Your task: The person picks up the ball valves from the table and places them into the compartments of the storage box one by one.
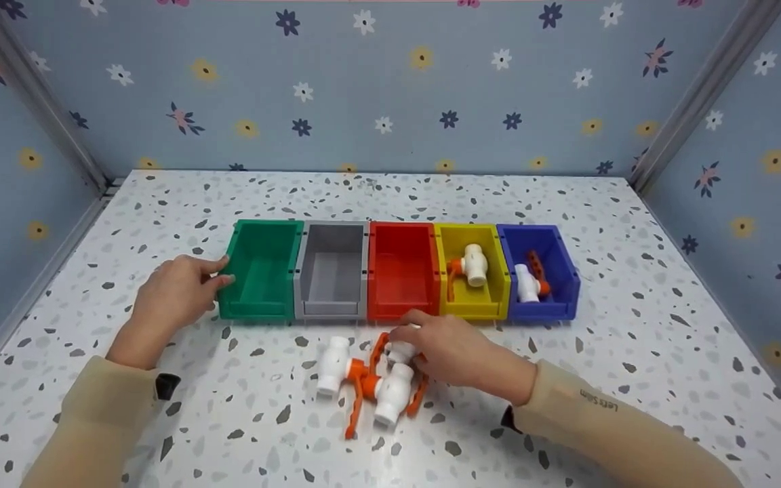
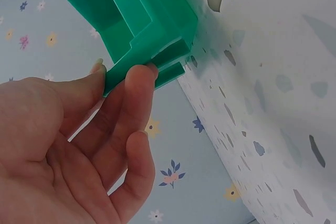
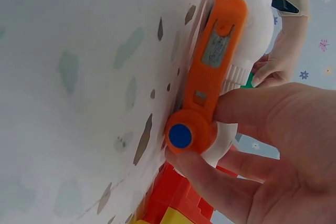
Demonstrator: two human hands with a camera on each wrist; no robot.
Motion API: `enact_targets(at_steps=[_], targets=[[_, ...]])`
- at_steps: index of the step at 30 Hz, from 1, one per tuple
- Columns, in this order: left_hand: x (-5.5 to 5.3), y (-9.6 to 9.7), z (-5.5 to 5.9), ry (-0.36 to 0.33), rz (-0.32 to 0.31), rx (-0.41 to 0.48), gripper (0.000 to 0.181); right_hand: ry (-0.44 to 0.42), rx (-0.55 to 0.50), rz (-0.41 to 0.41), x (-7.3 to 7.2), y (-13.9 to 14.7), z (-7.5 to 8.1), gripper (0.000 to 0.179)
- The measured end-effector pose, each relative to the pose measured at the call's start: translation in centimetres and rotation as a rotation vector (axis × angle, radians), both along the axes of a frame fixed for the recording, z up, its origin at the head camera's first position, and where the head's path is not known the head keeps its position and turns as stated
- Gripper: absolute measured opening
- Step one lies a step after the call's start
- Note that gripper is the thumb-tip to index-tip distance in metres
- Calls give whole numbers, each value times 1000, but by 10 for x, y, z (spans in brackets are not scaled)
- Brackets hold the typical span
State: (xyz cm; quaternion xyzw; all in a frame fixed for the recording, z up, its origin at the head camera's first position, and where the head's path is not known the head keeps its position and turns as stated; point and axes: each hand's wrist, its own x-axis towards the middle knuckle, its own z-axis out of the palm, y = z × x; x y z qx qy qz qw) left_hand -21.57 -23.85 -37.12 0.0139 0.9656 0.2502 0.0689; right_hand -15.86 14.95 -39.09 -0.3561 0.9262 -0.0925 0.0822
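Note:
My left hand (image 1: 177, 288) pinches the side wall of the green bin (image 1: 228, 305) at the left end of the row; in the left wrist view, thumb and fingers (image 2: 139, 90) are on either side of its edge. My right hand (image 1: 448, 349) grips a white ball valve (image 1: 401, 352), partly hidden under the fingers. In the right wrist view, thumb and fingers close about the base of an orange lever handle (image 3: 215, 51) with a blue cap. Two more ball valves, one on the left (image 1: 333, 366) and one nearer the front (image 1: 394, 394), lie right beside it on the table.
Right of the green bin, gray (image 1: 331, 310), red (image 1: 401, 312), yellow (image 1: 482, 312) and blue (image 1: 543, 312) bins stand side by side. One valve (image 1: 475, 264) lies in the yellow bin, another (image 1: 527, 283) in the blue. Flower-patterned walls (image 1: 390, 88) enclose the speckled table (image 1: 228, 434).

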Motion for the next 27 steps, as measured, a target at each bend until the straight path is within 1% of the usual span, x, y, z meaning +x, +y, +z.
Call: enact_targets(at_steps=[8, 11, 15, 21, 27], targets=[[0, 0, 2, 23, -11, -12, 52, 11, -55, 0, 1, 2, -1, 39], [0, 0, 2, 18, -8, -13, 52, 0, -75, -1, 1, 3, -1, 39], [0, 0, 1, 14, -3, -6, 52, -18, -98, -9, 1, 4, 3, 41], [0, 0, -1, 27, -2, -5, 52, -8, -106, -24, -2, 3, 11, 45], [0, 2, 0, 15, 4, -4, 52, -8, -130, -25, -7, 5, 16, 46]])
